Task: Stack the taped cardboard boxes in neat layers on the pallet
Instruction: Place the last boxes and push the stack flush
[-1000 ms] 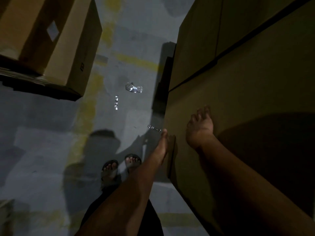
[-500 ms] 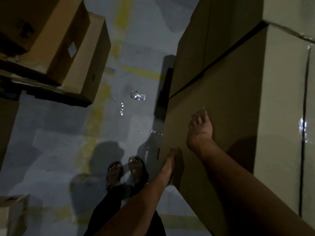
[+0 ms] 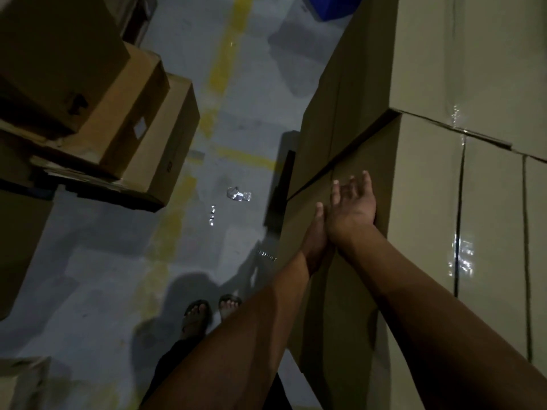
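A tall stack of large cardboard boxes fills the right side; the near top box (image 3: 426,202) has clear tape shining on its top, and another box (image 3: 467,54) sits behind it. My right hand (image 3: 352,205) lies flat with straight fingers on the shaded side face of the near box. My left hand (image 3: 315,235) is just left of it, partly hidden behind the right wrist, fingers extended against the same face. Whether a pallet lies under this stack is hidden.
Several brown boxes (image 3: 124,113) sit stacked on a dark pallet (image 3: 112,193) at the left. A grey floor with yellow lines (image 3: 225,60) runs between the stacks, with a scrap of clear plastic (image 3: 238,194). My sandalled feet (image 3: 211,312) stand below. A blue object (image 3: 331,4) shows at the top.
My left hand has moved up and right from the box's corner edge to beside my right hand. The view has swung up, showing more of the box tops.
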